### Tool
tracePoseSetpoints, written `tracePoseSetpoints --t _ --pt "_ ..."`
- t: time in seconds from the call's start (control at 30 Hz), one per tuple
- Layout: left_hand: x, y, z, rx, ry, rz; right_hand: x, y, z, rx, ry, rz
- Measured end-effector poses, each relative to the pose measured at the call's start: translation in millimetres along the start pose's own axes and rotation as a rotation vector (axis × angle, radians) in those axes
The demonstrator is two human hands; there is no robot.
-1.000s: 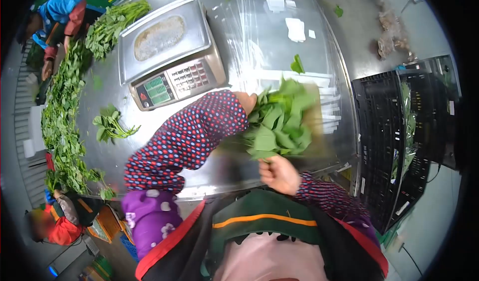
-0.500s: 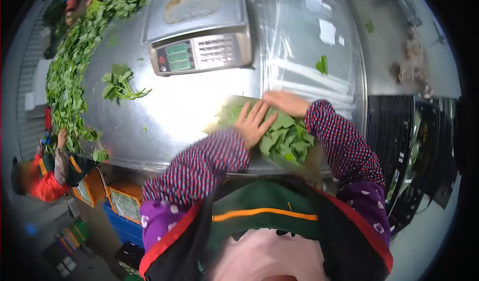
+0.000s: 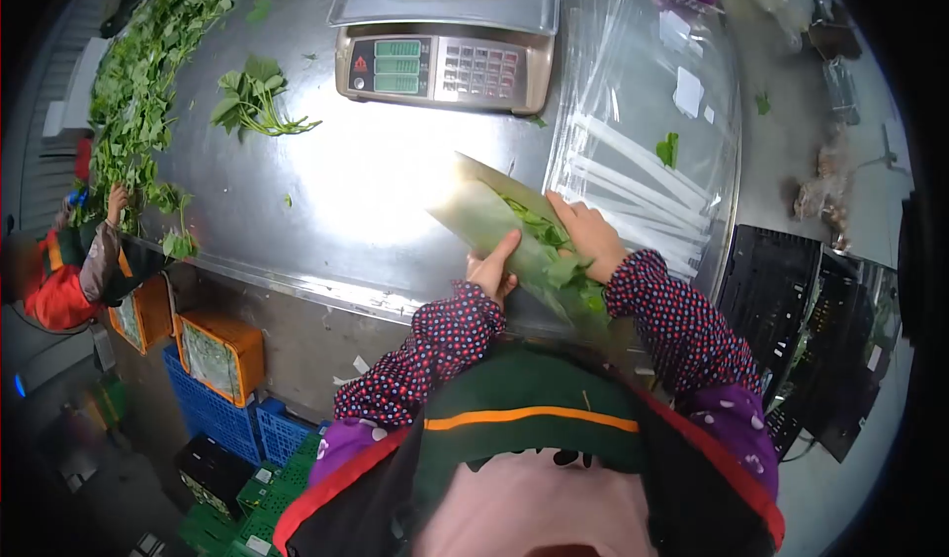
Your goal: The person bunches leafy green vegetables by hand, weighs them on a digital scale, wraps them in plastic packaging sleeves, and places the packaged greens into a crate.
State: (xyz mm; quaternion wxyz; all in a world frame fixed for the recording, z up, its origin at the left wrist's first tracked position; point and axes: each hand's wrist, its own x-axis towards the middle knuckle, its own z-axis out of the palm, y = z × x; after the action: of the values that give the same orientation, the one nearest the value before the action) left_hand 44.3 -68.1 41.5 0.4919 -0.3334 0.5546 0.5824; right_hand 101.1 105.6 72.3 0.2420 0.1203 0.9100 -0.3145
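Observation:
A clear plastic bag [image 3: 484,211] with leafy greens [image 3: 567,268] inside is held at the table's near edge, tilted so one end points up and left. My left hand [image 3: 491,269] grips the bag's left side, thumb on top and the other fingers partly hidden beneath. On the opposite side my right hand [image 3: 591,238] is closed round the bag's edge beside the leaves. Some leaves show through the film, and others stick out at the lower end near my apron.
A digital scale [image 3: 445,68] stands beyond the bag. Flat plastic bags [image 3: 633,176] lie to the right. A loose bunch of greens [image 3: 259,97] and a long pile of greens [image 3: 148,102] lie left, near a co-worker's hand [image 3: 117,204]. Crates [image 3: 219,356] stand below the table.
My left hand has gone from lying spread on the bag to gripping its left side. The bag is now lifted and tilted. The view has shifted, and the scale appears farther up.

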Motion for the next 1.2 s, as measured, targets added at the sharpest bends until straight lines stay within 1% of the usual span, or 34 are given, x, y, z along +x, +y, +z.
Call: tracePoseSetpoints --t 0.07,0.1,0.2,0.23,0.3,0.33,0.4,0.47,0.5,0.57,0.6,0.67,0.73,0.77,0.83,0.87,0.9,0.93,1.0,1.07,1.1,1.13,1.17,1.2 --pt "5.0 1.2 0.2 0.048 -0.002 -0.005 -5.0 27.7 4.9 0.282 0.083 -0.229" --pt "7.9 1.8 0.7 0.074 0.002 -0.012 -11.1 21.2 -5.7 0.42 0.051 -0.26" --pt "18.4 5.2 3.5 0.201 0.011 -0.024 -36.6 -37.7 15.4 -0.356 0.194 -0.032" --pt "19.8 6.2 5.8 0.258 0.009 -0.03 -33.9 -47.7 22.3 -0.44 0.235 0.015" --pt "1.6 12.9 15.2 0.159 -0.089 -0.013 -28.8 -55.7 35.0 -0.605 0.303 0.131" --pt "-4.0 17.2 19.9 0.101 -0.14 -0.008 -30.4 -51.8 23.1 -0.487 0.232 0.149" --pt "4.6 21.8 17.3 0.225 -0.293 -0.01 -30.6 -39.1 -12.7 -0.245 0.087 0.152" --pt "-4.4 39.8 30.2 0.387 -0.412 0.053 -57.0 -5.8 -34.0 -0.044 0.214 0.195" --pt "-0.4 48.0 37.5 0.436 -0.469 0.129 -82.7 5.1 -45.8 0.041 0.272 0.217" --pt "47.6 57.1 67.0 0.718 -0.475 0.768 -140.9 22.8 -44.5 0.167 0.511 0.22" --pt "69.1 60.8 90.9 0.83 -0.462 1.09 -167.3 22.1 -43.2 0.191 0.578 0.309" --pt "42.0 76.5 172.8 0.992 -0.672 1.272 -207.2 23.6 -17.3 0.302 0.706 0.501" --pt "85.3 59.3 245.0 1.213 -0.711 1.713 -232.0 30.0 29.0 0.455 0.827 0.578" --pt "107.4 56.1 270.6 1.384 -0.721 1.647 -237.4 26.5 46.3 0.512 0.812 0.666" --pt "139.2 45.3 308.1 1.727 -0.727 1.472 -241.9 22.5 74.0 0.492 0.72 0.823" --pt "151.5 43.7 317.7 1.662 -0.72 1.497 -241.6 18.8 74.7 0.508 0.652 0.898" --pt "160.5 46.6 317.9 1.613 -0.714 1.514 -242.4 17.5 75.2 0.492 0.686 0.903" --pt "163.4 51.1 312.8 1.585 -0.72 1.525 -243.2 20.7 78.8 0.54 0.716 0.885" --pt "153.1 75.0 311.3 1.235 -0.493 1.383 -243.3 32.0 83.5 0.646 0.791 0.85" --pt "124.5 109.1 317.0 1.037 -0.462 1.491 -246.4 35.5 84.0 0.683 0.782 0.872" --pt "120.4 106.8 319.7 1.149 -0.465 1.539 -247.4 34.7 85.7 0.69 0.781 0.874" --pt "134.5 90.3 322.9 1.222 -0.588 1.591 -246.8 35.3 82.9 0.681 0.794 0.874" --pt "151.5 77.9 318.9 1.475 -0.738 1.544 -245.1 29.6 73.2 0.578 0.745 0.914" --pt "186.3 54.4 319.5 1.503 -0.745 1.942 -246.5 34.1 81.8 0.616 0.754 0.88"
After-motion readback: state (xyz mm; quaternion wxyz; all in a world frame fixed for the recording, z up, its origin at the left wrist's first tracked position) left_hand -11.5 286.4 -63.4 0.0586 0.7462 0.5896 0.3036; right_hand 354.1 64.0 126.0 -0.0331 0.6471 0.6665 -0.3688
